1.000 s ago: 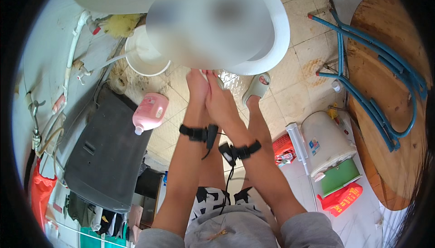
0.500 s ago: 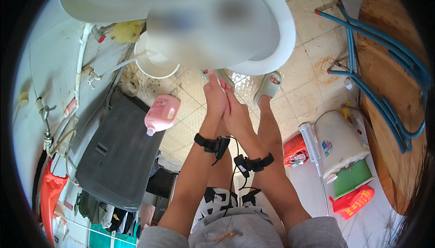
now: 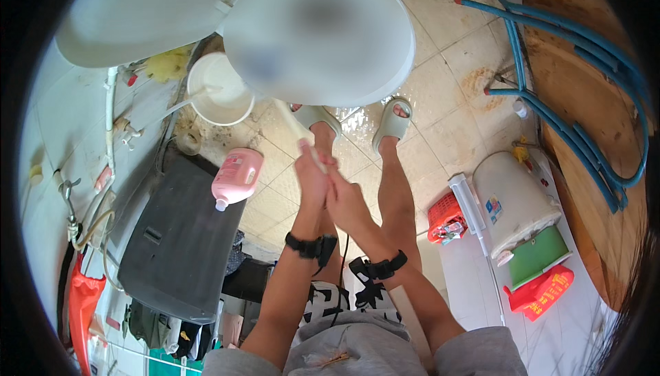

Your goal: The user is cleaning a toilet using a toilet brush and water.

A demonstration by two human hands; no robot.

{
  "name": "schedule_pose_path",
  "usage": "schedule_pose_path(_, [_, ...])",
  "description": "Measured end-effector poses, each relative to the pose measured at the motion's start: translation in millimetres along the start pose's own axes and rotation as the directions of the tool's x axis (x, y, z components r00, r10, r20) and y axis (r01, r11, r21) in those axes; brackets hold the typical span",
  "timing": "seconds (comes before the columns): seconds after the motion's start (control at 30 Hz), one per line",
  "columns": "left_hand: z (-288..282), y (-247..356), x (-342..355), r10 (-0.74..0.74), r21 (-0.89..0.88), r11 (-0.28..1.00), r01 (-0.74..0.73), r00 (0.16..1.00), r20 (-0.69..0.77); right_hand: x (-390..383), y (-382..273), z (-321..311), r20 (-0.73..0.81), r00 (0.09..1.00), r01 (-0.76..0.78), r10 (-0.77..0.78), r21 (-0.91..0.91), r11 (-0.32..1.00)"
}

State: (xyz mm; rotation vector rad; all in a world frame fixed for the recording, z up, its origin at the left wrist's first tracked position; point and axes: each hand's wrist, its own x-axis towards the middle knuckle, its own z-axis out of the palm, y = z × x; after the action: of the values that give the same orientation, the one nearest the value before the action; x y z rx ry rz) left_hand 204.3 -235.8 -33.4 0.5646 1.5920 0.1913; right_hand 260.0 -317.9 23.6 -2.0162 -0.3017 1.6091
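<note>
My left hand (image 3: 313, 178) and my right hand (image 3: 348, 201) are pressed together in front of me, both closed around the lower end of a thin white handle (image 3: 297, 132). The handle slants up and left toward a big white round bowl (image 3: 395, 67), whose middle is blurred. Its far end is hidden at the bowl's edge. Both wrists wear black straps. Below the hands, my feet stand in grey-green slippers (image 3: 392, 118) on wet beige floor tiles (image 3: 440, 111).
A pink bottle (image 3: 235, 175) lies on a dark grey lid (image 3: 175, 245) at left, beside a white bucket (image 3: 218, 91) and wall pipes. At right are a white container (image 3: 512, 201), a red basket (image 3: 445, 215), a blue hose (image 3: 577, 128) and a round wooden tabletop (image 3: 584, 73).
My hands have drawn back from the bowl's rim toward my body, and the white handle now shows above them. The view has shifted, so the bowl sits higher.
</note>
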Motion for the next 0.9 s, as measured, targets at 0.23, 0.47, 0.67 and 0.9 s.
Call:
schedule_pose_path(0.23, [56, -43, -39, -0.08, 0.138, 0.988, 0.069, 0.994, 0.072, -21, 51, -34, -0.159, 0.983, 0.093, -0.091, 0.005, 0.996])
schedule_pose_path(0.47, [66, 80, 61, 0.097, -0.253, 0.964, -0.086, 0.995, 0.031, 85, -90, -49, 0.071, 0.995, -0.059, 0.075, -0.197, 0.979])
schedule_pose_path(0.67, [62, 89, 58, 0.07, -0.367, 0.93, -0.021, 0.99, 0.119, 87, -87, -39, -0.175, 0.941, 0.267, -0.289, -0.136, 0.954])
schedule_pose_path(0.9, [55, 97, 79, -0.042, -0.334, 0.938, 0.092, 0.987, 0.154, 88, -114, -40, -0.112, 0.967, 0.213, -0.23, -0.146, 0.966])
